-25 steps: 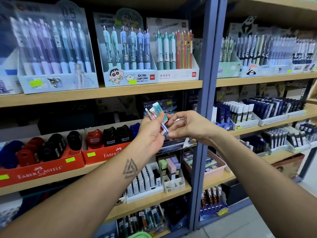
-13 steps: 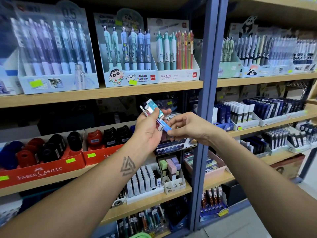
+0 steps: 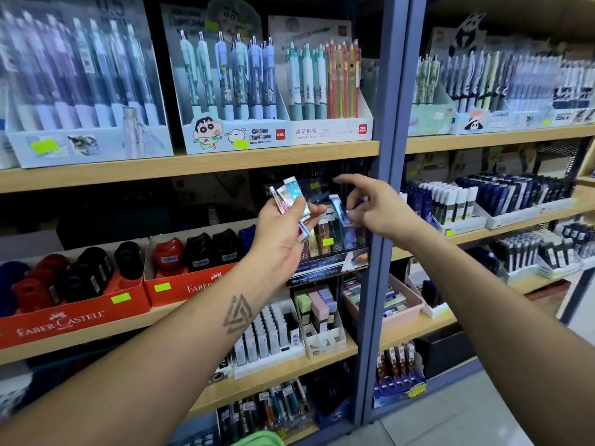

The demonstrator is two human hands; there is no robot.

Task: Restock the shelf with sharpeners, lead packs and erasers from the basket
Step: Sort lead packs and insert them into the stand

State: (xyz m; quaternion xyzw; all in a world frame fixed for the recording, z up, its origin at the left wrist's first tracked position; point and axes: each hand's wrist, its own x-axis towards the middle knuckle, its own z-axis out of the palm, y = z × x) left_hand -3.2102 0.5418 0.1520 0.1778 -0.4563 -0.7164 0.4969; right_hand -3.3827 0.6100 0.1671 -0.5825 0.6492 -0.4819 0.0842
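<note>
Gripping fanned erasers, left hand; right hand pinches another, blurred, over half-hidden display box

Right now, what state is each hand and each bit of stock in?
Left hand: grips a fan of slim packs.
Right hand: pinches one blue pack over the dark display box.
Sharpeners: sitting in the red trays.
Pastel erasers: standing upright in a white box.

hands: 2 | red sharpener trays: 2 | pen display boxes centre bay: 3
</note>
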